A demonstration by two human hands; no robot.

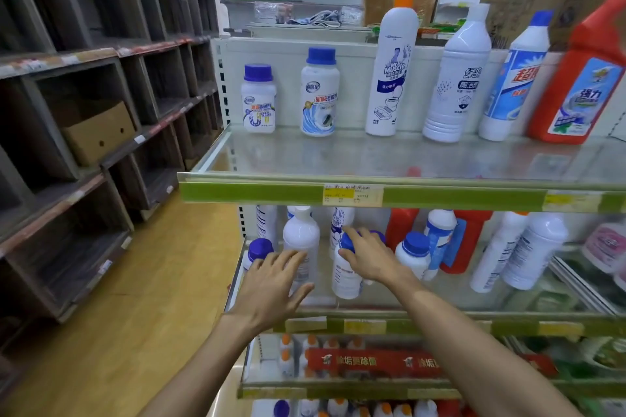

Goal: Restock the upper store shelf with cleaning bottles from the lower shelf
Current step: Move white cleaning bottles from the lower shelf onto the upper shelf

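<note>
The upper shelf (338,193) carries a row of cleaning bottles: two short white ones with blue caps (259,98), a tall Mr Muscle bottle (389,78), two more white bottles and a red one (576,91). On the lower shelf (423,323) stand several more bottles. My right hand (367,256) curls over the blue cap of a white bottle (345,278) at the shelf's front. My left hand (271,284) is spread open with straight fingers just in front of a white bottle (301,237), beside a blue-capped bottle (259,250). It holds nothing.
Dark wooden cubby shelves (84,112) line the left side, one holding a cardboard box (98,135). A wooden floor aisle (135,332) runs between them and the store shelf. Lower shelves hold more bottles and a red banner (372,362).
</note>
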